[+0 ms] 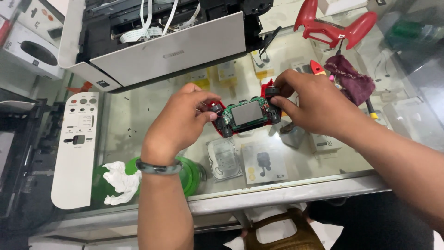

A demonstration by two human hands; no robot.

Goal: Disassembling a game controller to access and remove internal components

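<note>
Opened red game controller (246, 115), circuit board exposed, held above the glass desk (138, 120), just in front of the white printer (162, 51). Left hand (178, 122) fingers pinch its left side; right hand (314, 104) fingers grip its right thumbstick end.

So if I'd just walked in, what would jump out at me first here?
Probably the opened red game controller in the middle, its green circuit board bare, held over the glass counter by the left hand and right hand. Behind it sits a white printer with its lid off and ribbon cables showing. At top right lies the controller's red shell, beside a maroon cloth.
</note>
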